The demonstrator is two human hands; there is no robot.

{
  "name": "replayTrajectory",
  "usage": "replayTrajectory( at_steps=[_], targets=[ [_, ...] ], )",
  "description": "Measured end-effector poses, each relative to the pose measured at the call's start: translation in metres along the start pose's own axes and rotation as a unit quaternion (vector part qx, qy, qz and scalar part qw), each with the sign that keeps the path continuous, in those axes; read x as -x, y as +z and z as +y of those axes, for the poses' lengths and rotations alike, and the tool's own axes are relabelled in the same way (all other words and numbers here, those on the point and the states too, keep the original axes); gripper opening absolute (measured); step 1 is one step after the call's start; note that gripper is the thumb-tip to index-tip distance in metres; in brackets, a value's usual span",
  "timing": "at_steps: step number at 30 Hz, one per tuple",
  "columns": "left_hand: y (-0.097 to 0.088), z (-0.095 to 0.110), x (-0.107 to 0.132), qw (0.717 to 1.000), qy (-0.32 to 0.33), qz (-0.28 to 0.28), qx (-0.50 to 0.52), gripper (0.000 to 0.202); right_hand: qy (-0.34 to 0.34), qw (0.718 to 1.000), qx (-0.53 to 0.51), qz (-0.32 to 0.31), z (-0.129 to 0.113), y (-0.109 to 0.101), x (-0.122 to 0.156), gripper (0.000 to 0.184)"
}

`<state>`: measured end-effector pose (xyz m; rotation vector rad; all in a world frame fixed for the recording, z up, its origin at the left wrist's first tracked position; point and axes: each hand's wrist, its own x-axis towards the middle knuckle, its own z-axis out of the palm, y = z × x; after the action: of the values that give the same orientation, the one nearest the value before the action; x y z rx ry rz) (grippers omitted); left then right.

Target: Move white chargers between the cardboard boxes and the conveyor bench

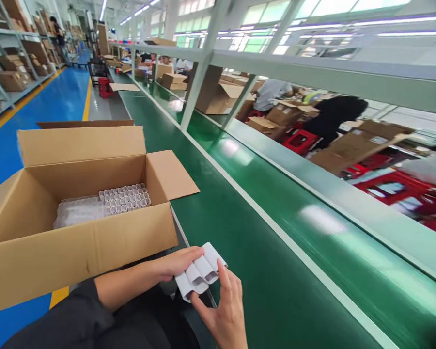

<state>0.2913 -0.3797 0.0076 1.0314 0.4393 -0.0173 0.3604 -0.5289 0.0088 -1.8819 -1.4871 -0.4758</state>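
A short row of several white, open-ended tubes (202, 267) lies side by side between my two hands, over the near edge of the green work surface. My left hand (181, 261) grips the row from its far left side, thumb on top. At the near end, my right hand (227, 303) pinches the row between thumb and forefinger. An open cardboard box (131, 232) stands to the left. Inside it, more white tubes (127, 198) stand packed with their open ends up, beside a clear plastic-looking stack (80, 212).
A green work surface (254, 261) runs away from me beside a green conveyor belt (276, 194). A metal frame post (203, 68) rises between them. Cardboard boxes (218, 97), red stools (300, 140) and seated people are across the belt. Shelves (14, 72) line the left aisle.
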Motion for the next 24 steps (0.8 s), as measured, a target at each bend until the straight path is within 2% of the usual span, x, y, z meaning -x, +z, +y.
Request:
replayTrajectory(
  at_steps=[3,6,8,9,11,12,14,15,16,17,19,21,24],
  targets=[
    [-0.05,0.0,0.044,0.998,0.029,0.046,0.024,0.078,-0.003,0.994,-0.088,-0.057,-0.026,0.035,-0.019,0.087],
    [-0.105,0.012,0.093,0.993,0.075,0.096,0.001,0.089,0.027,0.979,-0.171,-0.105,-0.045,0.067,-0.046,0.09],
    [-0.143,0.023,0.131,0.975,0.113,0.187,-0.035,0.088,0.059,0.966,-0.226,-0.113,-0.055,0.088,-0.069,0.09],
    [-0.163,0.028,0.151,0.957,0.136,0.247,-0.069,0.082,0.08,0.955,-0.261,-0.116,-0.059,0.099,-0.082,0.089],
    [-0.202,0.038,0.191,0.895,0.162,0.382,-0.162,0.07,0.141,0.917,-0.349,-0.134,-0.067,0.12,-0.107,0.087],
    [-0.22,0.042,0.211,0.852,0.156,0.452,-0.215,0.067,0.181,0.887,-0.396,-0.151,-0.07,0.13,-0.119,0.087],
    [-0.254,0.047,0.245,0.748,0.077,0.563,-0.341,0.06,0.272,0.815,-0.478,-0.183,-0.077,0.148,-0.141,0.08],
    [-0.267,0.048,0.259,0.707,0.031,0.59,-0.389,0.059,0.312,0.777,-0.51,-0.196,-0.08,0.156,-0.15,0.076],
    [-0.278,0.048,0.269,0.685,-0.013,0.598,-0.416,0.058,0.344,0.742,-0.536,-0.207,-0.082,0.163,-0.158,0.072],
    [-0.286,0.048,0.276,0.683,-0.048,0.589,-0.43,0.059,0.364,0.714,-0.557,-0.216,-0.085,0.169,-0.166,0.071],
    [-0.294,0.046,0.281,0.714,-0.095,0.535,-0.441,0.059,0.377,0.683,-0.58,-0.233,-0.088,0.179,-0.179,0.073],
    [-0.295,0.045,0.277,0.744,-0.123,0.472,-0.457,0.058,0.373,0.685,-0.573,-0.252,-0.088,0.186,-0.191,0.074],
    [-0.293,0.044,0.269,0.755,-0.152,0.432,-0.47,0.058,0.362,0.718,-0.531,-0.268,-0.08,0.196,-0.207,0.07]
  ],
)
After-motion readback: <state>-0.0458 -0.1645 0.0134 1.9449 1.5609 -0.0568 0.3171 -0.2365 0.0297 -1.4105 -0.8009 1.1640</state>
